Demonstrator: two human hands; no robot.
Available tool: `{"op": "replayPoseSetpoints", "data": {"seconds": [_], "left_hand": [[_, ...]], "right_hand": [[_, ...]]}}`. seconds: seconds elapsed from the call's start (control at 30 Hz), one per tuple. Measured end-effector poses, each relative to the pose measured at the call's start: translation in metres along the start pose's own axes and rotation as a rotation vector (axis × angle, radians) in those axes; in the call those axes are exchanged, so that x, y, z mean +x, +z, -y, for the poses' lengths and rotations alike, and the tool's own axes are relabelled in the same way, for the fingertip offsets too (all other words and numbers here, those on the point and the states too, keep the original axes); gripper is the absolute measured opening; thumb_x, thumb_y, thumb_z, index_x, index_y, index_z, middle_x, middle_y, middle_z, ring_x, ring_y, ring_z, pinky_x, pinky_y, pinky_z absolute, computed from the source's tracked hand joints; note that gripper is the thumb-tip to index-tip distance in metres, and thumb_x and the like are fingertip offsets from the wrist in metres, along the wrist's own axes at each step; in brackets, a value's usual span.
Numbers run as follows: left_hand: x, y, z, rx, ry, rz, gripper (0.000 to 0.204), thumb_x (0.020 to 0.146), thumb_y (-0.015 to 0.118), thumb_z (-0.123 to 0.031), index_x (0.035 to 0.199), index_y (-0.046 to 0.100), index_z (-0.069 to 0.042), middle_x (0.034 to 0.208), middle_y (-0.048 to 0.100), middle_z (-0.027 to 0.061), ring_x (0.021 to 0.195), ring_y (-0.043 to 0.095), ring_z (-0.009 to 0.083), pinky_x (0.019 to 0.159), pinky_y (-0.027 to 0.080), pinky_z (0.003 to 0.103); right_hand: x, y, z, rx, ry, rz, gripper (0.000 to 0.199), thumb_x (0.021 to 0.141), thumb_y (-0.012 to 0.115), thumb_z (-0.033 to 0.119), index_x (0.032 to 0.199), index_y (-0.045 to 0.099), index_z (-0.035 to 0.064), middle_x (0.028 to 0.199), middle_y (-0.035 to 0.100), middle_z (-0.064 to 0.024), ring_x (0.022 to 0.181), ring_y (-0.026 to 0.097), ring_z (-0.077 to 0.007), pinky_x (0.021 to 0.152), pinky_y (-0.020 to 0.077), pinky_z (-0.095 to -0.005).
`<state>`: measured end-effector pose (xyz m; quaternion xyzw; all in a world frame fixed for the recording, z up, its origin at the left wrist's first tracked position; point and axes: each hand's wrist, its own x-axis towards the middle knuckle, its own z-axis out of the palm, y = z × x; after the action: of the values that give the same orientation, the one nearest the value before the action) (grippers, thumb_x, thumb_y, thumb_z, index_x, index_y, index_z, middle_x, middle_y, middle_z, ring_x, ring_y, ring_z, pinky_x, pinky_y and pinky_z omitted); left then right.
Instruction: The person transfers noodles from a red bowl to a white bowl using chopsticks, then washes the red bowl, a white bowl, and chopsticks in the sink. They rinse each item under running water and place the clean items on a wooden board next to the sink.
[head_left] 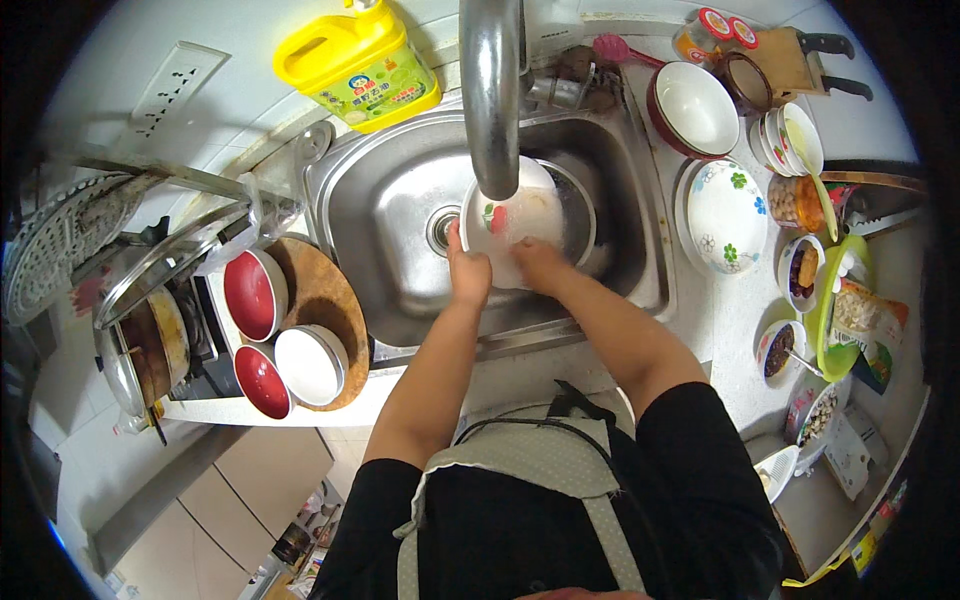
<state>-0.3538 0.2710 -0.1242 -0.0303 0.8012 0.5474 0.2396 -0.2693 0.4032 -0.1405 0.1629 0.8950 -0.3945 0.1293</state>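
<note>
From my remote station I log the near field first: both forearms rise from an apron-covered lap toward the steel sink (380,215). My left hand (467,275) is closed on the lower left rim of a white plate (505,222) with a small red-and-green motif, thumb over the edge; my right hand (538,265) presses on the plate's lower face, fingers curled, though whether it holds a cloth I cannot tell. The plate sits tilted inside the basin, directly under the curved metal faucet (490,95) and just right of the drain. Assessment: a glazed, wet plate is slippery, so a firm pinch at the rim with the rubbing hand working in circles across the face seems sound; keeping it low over the basin limits chipping against the steel. Left of the sink, red-lined bowls (254,293) and a white bowl (310,363) rest on a round wooden board (335,300). To the right, a flower-patterned plate (727,215) lies on the speckled counter. Farthest back stands a glossy yellow detergent bottle (358,62).
</note>
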Motion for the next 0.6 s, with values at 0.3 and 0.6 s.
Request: {"op": "replayPoseSetpoints", "data": {"seconds": [0.3, 0.6], "left_hand": [[0.005, -0.003, -0.004, -0.045, -0.015, 0.053, 0.071, 0.071, 0.045, 0.012, 0.140, 0.041, -0.004, 0.133, 0.050, 0.0215, 0.124, 0.050, 0.0350, 0.105, 0.038, 0.038], [0.029, -0.015, -0.018, 0.230, -0.032, 0.187, 0.064, 0.076, 0.046, 0.003, 0.140, 0.041, 0.000, 0.123, 0.059, 0.0299, 0.115, 0.058, 0.0407, 0.098, 0.046, 0.041]], "right_hand": [[0.001, 0.022, 0.025, 0.213, -0.086, -0.009, 0.018, 0.084, 0.056, 0.010, 0.100, 0.062, 0.0021, 0.105, 0.062, -0.0188, 0.100, 0.060, -0.0382, 0.089, 0.0486, -0.0458], [-0.006, 0.012, -0.013, -0.442, -0.030, -0.095, 0.016, 0.085, 0.058, 0.015, 0.093, 0.065, 0.0022, 0.095, 0.064, -0.0189, 0.092, 0.061, -0.0364, 0.084, 0.0499, -0.0446]]}}
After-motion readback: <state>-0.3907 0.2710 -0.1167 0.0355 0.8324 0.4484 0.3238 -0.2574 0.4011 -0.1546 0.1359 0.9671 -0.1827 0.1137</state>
